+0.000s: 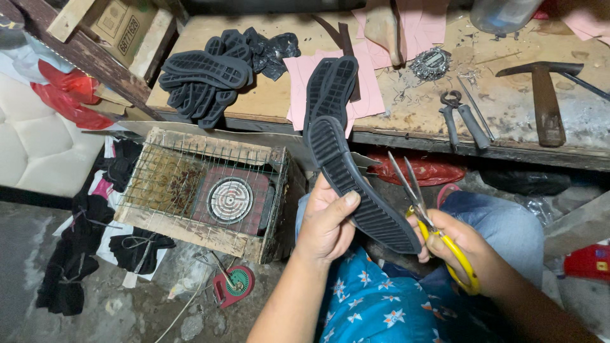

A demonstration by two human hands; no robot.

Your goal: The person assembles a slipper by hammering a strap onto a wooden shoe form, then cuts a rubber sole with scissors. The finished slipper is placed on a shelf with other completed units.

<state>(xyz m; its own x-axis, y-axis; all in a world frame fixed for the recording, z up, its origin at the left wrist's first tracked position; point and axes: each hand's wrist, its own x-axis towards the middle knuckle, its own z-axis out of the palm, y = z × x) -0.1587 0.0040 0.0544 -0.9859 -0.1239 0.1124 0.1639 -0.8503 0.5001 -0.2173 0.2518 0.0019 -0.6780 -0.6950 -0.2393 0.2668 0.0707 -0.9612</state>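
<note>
**Sole lying slantwise between my two hands, scissors at its lower end**

Far left: dark cloth scraps are lying on the floor, and a wire cage is sitting over a small round heater just beside my knee. Above it, on the workbench, a heap of black soles is waiting.

Centre: my left hand is clenching the black rubber sole at about its middle, thumb lying across the ribbed face, fingers wrapping behind. The sole's long axis is running from upper left, near the bench edge, down to lower right, over my lap.

Right of that: my right hand is gripping the yellow-handled scissors, fingers through the loops. The blades are standing slightly apart and pointing up and left, alongside the sole's right edge without biting into it as far as I can tell. So the sole's lower end is nearer my right hand; the upper end is sticking free beyond my left.

Far right, on the bench: pincers and a hammer are lying well apart from both hands.
</note>
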